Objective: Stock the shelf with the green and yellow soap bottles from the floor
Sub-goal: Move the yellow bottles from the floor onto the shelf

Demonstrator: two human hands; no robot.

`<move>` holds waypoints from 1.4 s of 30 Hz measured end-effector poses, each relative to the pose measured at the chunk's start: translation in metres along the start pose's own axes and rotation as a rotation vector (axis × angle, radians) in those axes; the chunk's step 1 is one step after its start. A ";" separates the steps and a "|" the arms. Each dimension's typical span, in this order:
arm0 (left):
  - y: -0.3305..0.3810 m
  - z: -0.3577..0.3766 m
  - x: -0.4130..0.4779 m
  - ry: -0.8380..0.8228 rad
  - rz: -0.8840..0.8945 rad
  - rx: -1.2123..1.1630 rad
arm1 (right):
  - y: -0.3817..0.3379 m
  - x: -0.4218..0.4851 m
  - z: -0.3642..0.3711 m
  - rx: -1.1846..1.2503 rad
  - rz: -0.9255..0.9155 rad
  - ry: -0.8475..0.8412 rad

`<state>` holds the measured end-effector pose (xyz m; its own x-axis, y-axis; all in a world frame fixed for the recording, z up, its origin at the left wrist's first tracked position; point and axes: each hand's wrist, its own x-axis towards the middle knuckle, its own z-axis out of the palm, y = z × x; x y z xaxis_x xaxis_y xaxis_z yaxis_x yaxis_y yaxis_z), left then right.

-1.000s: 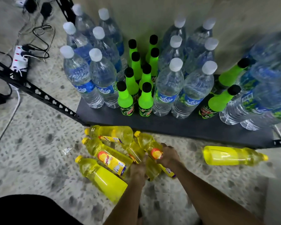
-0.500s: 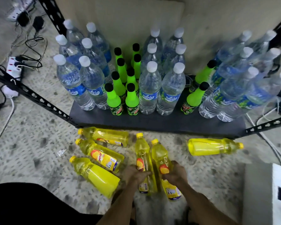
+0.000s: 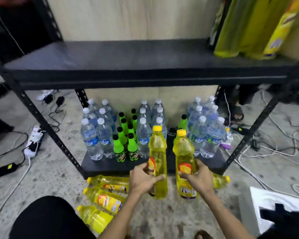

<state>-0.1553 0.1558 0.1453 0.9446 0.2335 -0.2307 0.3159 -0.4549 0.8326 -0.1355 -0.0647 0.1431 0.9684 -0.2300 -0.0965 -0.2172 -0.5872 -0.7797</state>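
Note:
My left hand (image 3: 143, 180) grips a yellow soap bottle (image 3: 158, 152) upright, cap up, in front of the bottom shelf. My right hand (image 3: 199, 179) holds a second yellow soap bottle (image 3: 184, 152) upright beside it. Three more yellow bottles (image 3: 104, 200) lie on the floor to the left, and another (image 3: 221, 181) lies behind my right hand, mostly hidden. The black middle shelf (image 3: 128, 56) is bare across its left and centre. Green and yellow soap bottles (image 3: 252, 26) stand at its right end, blurred.
The bottom shelf (image 3: 107, 165) carries several water bottles (image 3: 97, 135) and small green soda bottles (image 3: 126, 144). Black slotted uprights (image 3: 47, 126) frame the rack. A power strip (image 3: 33, 140), cables and an adapter lie on the floor at left; more cables and a white box (image 3: 273, 204) at right.
Both hands have lifted the two yellow bottles off the floor and turned them upright. The view has tilted up, so the middle shelf now shows.

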 end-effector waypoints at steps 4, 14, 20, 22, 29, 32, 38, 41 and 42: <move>0.081 -0.043 -0.012 0.152 0.222 0.009 | -0.057 -0.006 -0.066 0.132 -0.147 0.154; 0.294 -0.115 -0.031 0.260 0.677 -0.162 | -0.194 -0.001 -0.222 0.325 -0.439 0.374; 0.400 -0.110 -0.005 0.321 0.764 -0.134 | -0.241 0.032 -0.273 0.305 -0.513 0.492; 0.427 -0.100 0.013 0.346 0.758 -0.122 | -0.251 0.048 -0.283 0.294 -0.505 0.494; 0.475 -0.063 0.088 0.349 0.614 -0.110 | -0.264 0.102 -0.294 0.300 -0.472 0.526; 0.473 -0.048 0.119 0.327 0.551 -0.111 | -0.261 0.122 -0.297 0.309 -0.447 0.535; 0.464 -0.030 0.158 0.286 0.526 -0.186 | -0.257 0.152 -0.301 0.303 -0.425 0.530; 0.463 -0.029 0.162 0.252 0.551 -0.168 | -0.256 0.158 -0.299 0.267 -0.428 0.522; 0.463 -0.030 0.162 0.239 0.558 -0.163 | -0.256 0.160 -0.297 0.259 -0.427 0.517</move>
<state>0.1413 0.0090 0.5082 0.9112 0.1935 0.3638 -0.2541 -0.4310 0.8658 0.0380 -0.1821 0.5110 0.7666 -0.3964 0.5052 0.2660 -0.5201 -0.8116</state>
